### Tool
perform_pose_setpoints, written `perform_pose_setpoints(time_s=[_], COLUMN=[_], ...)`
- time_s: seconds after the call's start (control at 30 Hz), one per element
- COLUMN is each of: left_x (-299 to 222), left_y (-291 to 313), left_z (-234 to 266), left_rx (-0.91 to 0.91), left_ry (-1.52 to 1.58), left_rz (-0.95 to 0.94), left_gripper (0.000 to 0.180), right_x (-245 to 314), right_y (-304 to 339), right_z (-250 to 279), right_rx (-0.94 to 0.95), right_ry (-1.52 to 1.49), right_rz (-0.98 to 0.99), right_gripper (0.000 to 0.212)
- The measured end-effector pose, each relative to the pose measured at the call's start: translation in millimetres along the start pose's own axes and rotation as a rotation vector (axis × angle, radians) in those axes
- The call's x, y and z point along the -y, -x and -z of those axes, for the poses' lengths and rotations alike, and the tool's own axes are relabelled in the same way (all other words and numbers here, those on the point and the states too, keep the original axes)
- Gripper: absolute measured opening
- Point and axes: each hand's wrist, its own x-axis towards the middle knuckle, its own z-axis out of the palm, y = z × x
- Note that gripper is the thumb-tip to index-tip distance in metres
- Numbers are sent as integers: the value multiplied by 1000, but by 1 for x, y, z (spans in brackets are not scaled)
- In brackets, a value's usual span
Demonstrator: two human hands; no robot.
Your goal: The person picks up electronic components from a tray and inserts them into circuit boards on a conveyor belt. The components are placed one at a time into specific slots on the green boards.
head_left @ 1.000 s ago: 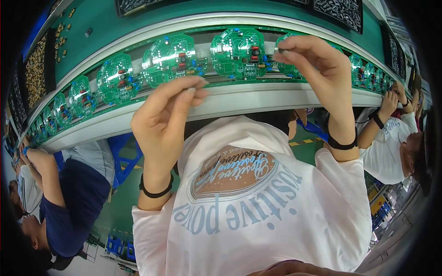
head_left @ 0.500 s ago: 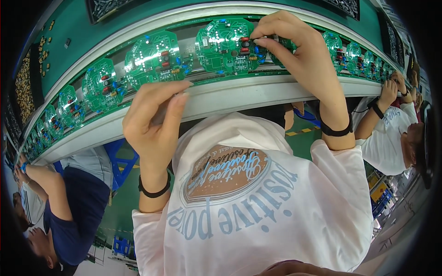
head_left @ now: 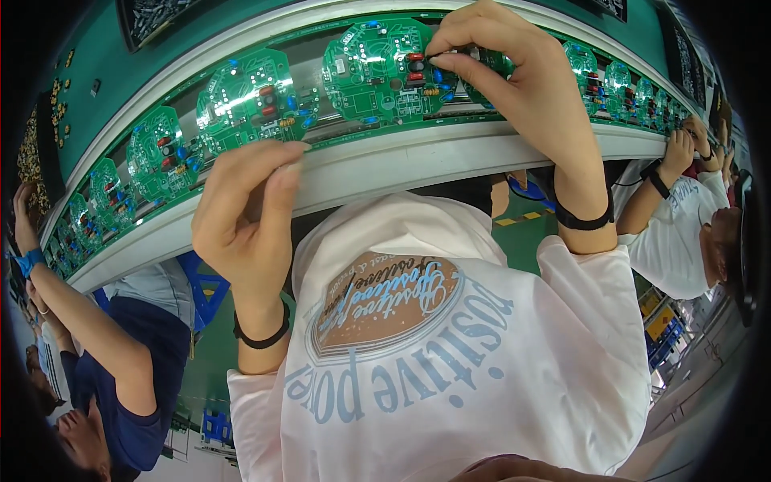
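A row of green circuit boards rides along a metal-railed conveyor in front of me. My right hand (head_left: 514, 76) is over the far side, its thumb and forefinger pinched at the right edge of a circuit board (head_left: 377, 68) with red, black and blue components. Whatever is between those fingertips is too small or too hidden to name. Lower left, my left hand (head_left: 247, 213) hovers by the near rail (head_left: 385, 157), thumb and forefinger closed together, below another circuit board (head_left: 249, 96). I cannot make out what, if anything, its fingertips hold.
Beyond the rail lies a green work surface (head_left: 96, 48) with scattered small yellowish parts. A black bin (head_left: 165, 16) of parts stands at the back, another bin of yellowish parts (head_left: 34, 153) at far left. Co-workers sit either side; one arm (head_left: 80, 313) at left reaches toward the bin.
The boards, rail and my left hand appear shifted slightly left in view. My right hand stays pinched by the same board. The left co-worker's arm has stretched out toward the parts bin.
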Motion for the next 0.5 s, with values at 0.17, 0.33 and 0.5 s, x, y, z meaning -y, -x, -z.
perform_pose_setpoints(time_s=[0.17, 0.33, 0.5], left_x=[-2, -3, -4], left_y=[0, 5, 4], left_z=[-3, 0, 1], left_rx=[-23, -32, -100], left_ry=[39, 36, 148], left_rz=[22, 79, 111], left_gripper=[15, 14, 16], right_x=[-36, 20, -31], right_y=[5, 2, 3], right_z=[-11, 7, -8], right_rx=[-165, 35, -155], right_ry=[-179, 67, 55], right_rz=[487, -47, 544], right_gripper=[12, 13, 14])
